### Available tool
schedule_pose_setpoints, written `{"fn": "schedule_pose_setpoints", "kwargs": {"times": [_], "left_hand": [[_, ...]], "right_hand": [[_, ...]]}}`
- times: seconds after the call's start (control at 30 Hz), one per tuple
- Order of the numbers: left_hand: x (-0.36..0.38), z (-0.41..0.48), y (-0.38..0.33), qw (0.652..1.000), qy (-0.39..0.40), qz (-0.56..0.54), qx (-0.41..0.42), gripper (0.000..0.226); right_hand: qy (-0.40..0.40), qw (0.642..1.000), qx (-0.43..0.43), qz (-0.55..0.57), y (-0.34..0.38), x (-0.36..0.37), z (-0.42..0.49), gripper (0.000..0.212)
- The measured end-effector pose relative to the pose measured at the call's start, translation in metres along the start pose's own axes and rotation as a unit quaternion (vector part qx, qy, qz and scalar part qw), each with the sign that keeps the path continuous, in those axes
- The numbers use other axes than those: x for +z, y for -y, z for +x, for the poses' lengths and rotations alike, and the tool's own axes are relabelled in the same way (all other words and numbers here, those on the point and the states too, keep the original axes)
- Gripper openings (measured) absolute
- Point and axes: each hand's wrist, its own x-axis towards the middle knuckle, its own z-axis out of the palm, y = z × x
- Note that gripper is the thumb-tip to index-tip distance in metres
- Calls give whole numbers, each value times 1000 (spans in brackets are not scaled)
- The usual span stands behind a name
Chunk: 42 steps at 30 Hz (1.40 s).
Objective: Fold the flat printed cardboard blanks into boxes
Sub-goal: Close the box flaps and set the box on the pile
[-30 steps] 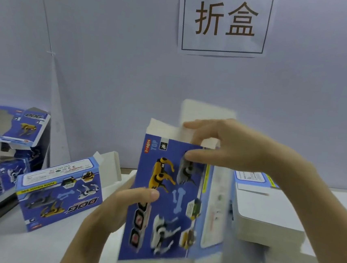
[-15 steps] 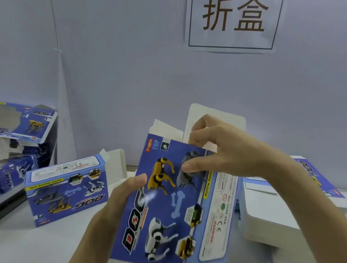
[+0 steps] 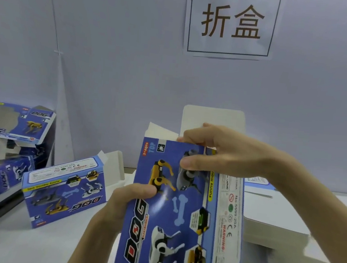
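I hold a blue printed cardboard box blank (image 3: 183, 217) upright in front of me, its white top flaps standing open above it. My left hand (image 3: 127, 201) grips its left edge, thumb across the printed face. My right hand (image 3: 219, 154) pinches the top edge, thumb on the front and fingers curled over behind by the white flaps. A stack of flat blanks (image 3: 276, 217), white side up, lies on the table to the right, partly hidden by my right forearm.
A folded blue box (image 3: 65, 188) with an open white flap lies on the table to the left. More folded boxes (image 3: 9, 136) are piled at the far left edge. A paper sign (image 3: 231, 22) hangs on the grey wall.
The box has opened out from flat, so its side panel with the warning label now faces me. My right hand's fingers have curled further over the top edge. The view shifted slightly.
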Motion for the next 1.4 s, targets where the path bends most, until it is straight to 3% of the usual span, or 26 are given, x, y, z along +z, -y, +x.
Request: {"fn": "schedule_pose_setpoints", "kwargs": {"times": [0.07,0.1,0.17,0.27,0.3,0.37,0.4,0.43,0.5,0.6,0.67,0.73,0.8,0.87,0.93,1.03,1.1,1.17,1.23,1.33,1.4], "left_hand": [[7,-5,-8,993,114,-17,-11,22],[8,-5,-11,987,159,-30,3,39],[6,5,-9,988,144,-8,50,62],[3,16,-7,987,-76,70,125,43],[-1,21,-5,966,-176,104,159,38],[-12,25,-3,876,-378,203,219,43],[-17,24,-3,836,-431,238,243,47],[-20,25,-3,822,-442,251,258,48],[-19,24,-5,853,-404,206,260,45],[-9,24,-6,915,-348,87,186,57],[-3,23,-6,964,-227,-54,126,75],[3,21,-5,981,-64,-157,90,94],[13,22,2,976,10,-189,105,77],[25,23,11,968,-39,-221,113,43],[27,26,15,962,-98,-233,104,37],[18,28,13,969,-120,-189,105,43],[14,28,12,975,-155,-108,119,60],[17,28,12,979,-169,-42,111,85],[23,26,15,988,-127,-13,89,97],[29,23,13,995,-63,-51,55,104],[30,21,11,992,-62,-94,59,106]], "right_hand": [[-5,999,21,-25,-1,-2,2,26],[-10,997,29,-71,-2,-3,3,25],[-39,983,66,-167,-8,-7,5,31],[-153,971,116,-140,-22,-12,1,28],[-202,967,121,-98,-29,-13,0,27],[-301,943,132,-56,-42,-10,-2,37],[-341,929,144,-32,-48,-7,-2,39],[-370,915,159,12,-53,-2,-2,38],[-411,876,187,170,-60,10,-2,33],[-449,766,202,414,-62,30,-8,24],[-447,672,197,556,-59,43,-10,22],[-402,604,197,659,-54,58,-14,16],[-345,610,198,685,-48,75,-18,18],[-290,636,198,686,-44,86,-22,27],[-247,631,191,710,-43,87,-26,38],[-256,580,169,754,-48,81,-31,38],[-299,568,160,750,-52,81,-33,35],[-324,574,130,740,-53,86,-34,33],[-326,577,107,741,-51,91,-33,46],[-336,605,91,716,-47,97,-33,38],[-310,628,86,709,-44,100,-33,41]]}}
